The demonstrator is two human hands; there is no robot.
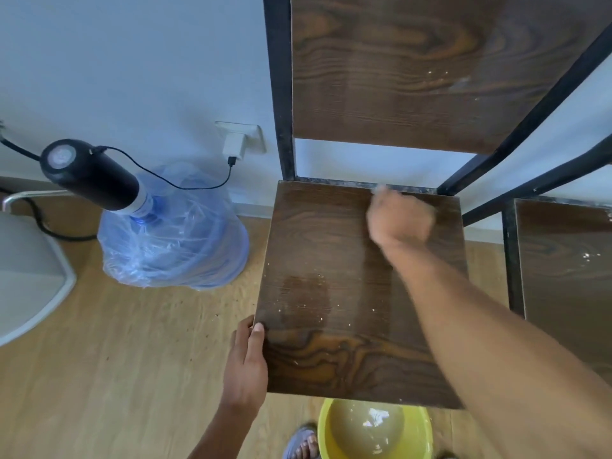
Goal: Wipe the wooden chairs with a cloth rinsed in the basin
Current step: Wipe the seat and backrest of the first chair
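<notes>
A dark wooden chair with a black metal frame stands before me, its seat (331, 260) streaked with wet marks and white specks. My right hand (399, 218) is blurred at the seat's back edge, closed on a pale cloth (381, 189) that barely shows past the knuckles. My left hand (246, 362) grips the seat's front left edge, thumb on top. Below the seat's front edge sits a yellow basin (420, 435) with cloudy water. The chair's backrest (397, 67) rises at the top.
A second wooden chair (563, 260) stands at the right. A plastic-wrapped water bottle (172, 240) with a black pump (89, 175) sits on the floor at the left, its cable running to a wall charger (235, 144). A foot in a sandal (303, 442) is beside the basin.
</notes>
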